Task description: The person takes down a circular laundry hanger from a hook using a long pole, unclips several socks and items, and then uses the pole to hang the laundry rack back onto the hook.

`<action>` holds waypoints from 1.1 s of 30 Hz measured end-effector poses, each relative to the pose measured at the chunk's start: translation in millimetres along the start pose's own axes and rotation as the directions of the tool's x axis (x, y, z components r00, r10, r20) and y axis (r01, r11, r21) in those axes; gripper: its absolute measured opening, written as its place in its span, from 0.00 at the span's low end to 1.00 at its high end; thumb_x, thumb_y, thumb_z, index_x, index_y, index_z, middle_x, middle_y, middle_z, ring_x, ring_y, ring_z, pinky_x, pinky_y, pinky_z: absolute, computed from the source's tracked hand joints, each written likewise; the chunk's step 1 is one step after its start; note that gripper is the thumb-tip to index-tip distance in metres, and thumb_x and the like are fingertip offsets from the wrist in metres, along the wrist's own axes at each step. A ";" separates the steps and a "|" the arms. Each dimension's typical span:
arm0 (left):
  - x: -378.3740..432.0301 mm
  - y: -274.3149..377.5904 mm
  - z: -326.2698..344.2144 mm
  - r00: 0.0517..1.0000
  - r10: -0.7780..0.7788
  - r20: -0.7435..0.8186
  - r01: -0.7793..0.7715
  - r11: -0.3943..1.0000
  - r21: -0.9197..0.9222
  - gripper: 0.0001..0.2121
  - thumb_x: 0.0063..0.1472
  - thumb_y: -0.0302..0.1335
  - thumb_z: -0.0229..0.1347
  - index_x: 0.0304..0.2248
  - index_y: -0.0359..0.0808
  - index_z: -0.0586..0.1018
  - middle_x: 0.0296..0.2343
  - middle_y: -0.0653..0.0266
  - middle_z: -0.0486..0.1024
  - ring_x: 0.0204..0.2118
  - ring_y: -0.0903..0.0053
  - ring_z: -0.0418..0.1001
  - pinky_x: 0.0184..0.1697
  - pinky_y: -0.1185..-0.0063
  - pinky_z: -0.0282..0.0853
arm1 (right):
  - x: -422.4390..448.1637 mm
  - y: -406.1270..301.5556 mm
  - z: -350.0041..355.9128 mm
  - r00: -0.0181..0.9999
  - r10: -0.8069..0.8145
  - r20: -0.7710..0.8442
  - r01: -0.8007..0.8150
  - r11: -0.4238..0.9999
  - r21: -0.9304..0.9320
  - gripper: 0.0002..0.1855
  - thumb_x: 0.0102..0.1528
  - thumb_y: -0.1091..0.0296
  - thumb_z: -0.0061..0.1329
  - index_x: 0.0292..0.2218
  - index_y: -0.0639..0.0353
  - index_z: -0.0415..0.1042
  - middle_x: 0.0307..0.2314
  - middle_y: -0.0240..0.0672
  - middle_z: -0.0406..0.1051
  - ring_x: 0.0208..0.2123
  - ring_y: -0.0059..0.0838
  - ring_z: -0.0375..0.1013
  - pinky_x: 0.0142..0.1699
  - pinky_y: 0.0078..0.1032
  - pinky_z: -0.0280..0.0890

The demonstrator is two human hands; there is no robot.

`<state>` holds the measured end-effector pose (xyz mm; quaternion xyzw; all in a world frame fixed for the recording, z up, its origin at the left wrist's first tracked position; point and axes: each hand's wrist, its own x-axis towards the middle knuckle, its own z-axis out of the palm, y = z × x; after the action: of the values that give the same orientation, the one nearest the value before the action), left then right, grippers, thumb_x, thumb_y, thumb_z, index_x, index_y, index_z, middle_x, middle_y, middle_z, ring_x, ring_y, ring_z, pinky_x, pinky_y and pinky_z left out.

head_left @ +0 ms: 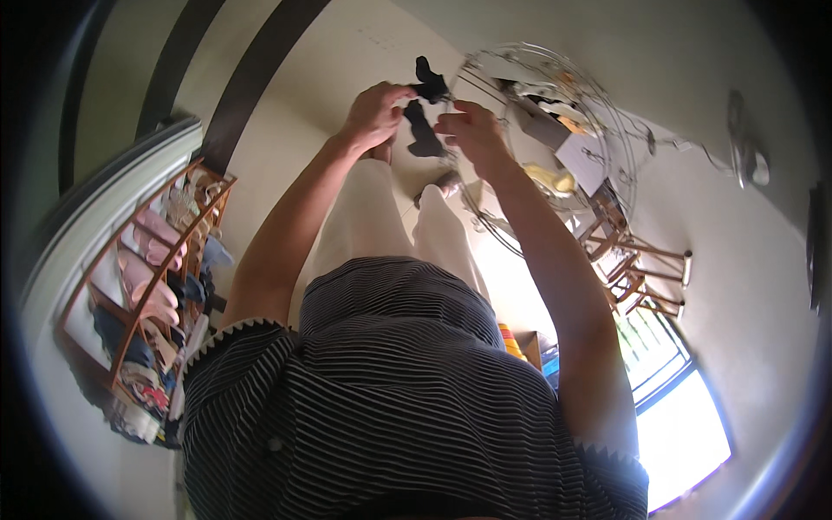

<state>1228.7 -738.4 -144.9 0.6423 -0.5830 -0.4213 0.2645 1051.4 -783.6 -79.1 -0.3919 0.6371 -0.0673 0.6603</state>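
My left hand pinches the edge of an upper black sock between thumb and fingers. Just below it hangs a second black sock, close to both hands. To the right, my right hand has its fingers bent at the near side of a round metal drying hanger with clips along its rings. Whether those fingers grip a clip is too small to tell. Both socks are beside the hanger's rim, and how they are attached to it is unclear.
A wooden shoe rack with slippers and shoes stands at left. Beyond the hanger are a pale box, a yellow item and wooden stools. A metal hook holds the hanger's chain. A bright window is at lower right.
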 end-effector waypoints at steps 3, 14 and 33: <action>-6.5 4.1 3.3 0.999 0.028 0.016 -0.028 1.000 0.008 0.16 0.46 0.16 0.45 0.37 0.37 0.73 0.29 0.62 0.72 0.30 0.76 0.71 0.33 0.82 0.67 | 1.6 9.6 -2.5 0.987 -0.136 -0.091 0.117 0.974 -0.193 0.23 0.49 0.72 0.44 0.47 0.69 0.58 0.33 0.41 0.70 0.34 0.30 0.71 0.36 0.22 0.65; -43.5 -19.3 32.3 0.943 -0.303 0.137 0.298 0.586 -0.753 0.16 0.49 0.17 0.51 0.40 0.36 0.69 0.22 0.71 0.69 0.25 0.84 0.66 0.28 0.85 0.62 | -198.1 -10.6 -31.5 0.583 -0.811 0.041 0.781 0.546 -0.304 0.18 0.45 0.79 0.45 0.41 0.63 0.64 0.30 0.44 0.68 0.31 0.39 0.71 0.33 0.27 0.68; -107.4 123.2 277.9 0.805 -0.528 0.270 0.474 0.847 0.242 0.28 0.46 0.22 0.49 0.50 0.37 0.60 0.25 0.64 0.71 0.18 0.82 0.68 0.15 0.82 0.63 | -402.8 417.3 -259.9 0.828 -0.096 -0.552 0.187 0.976 0.111 0.13 0.48 0.70 0.42 0.37 0.64 0.69 0.29 0.44 0.71 0.31 0.37 0.72 0.38 0.26 0.65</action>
<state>931.6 -614.1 -157.9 0.7141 -0.4598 -0.5277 -0.0099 575.5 -373.6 17.7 -0.3485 0.7596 -0.2755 0.4750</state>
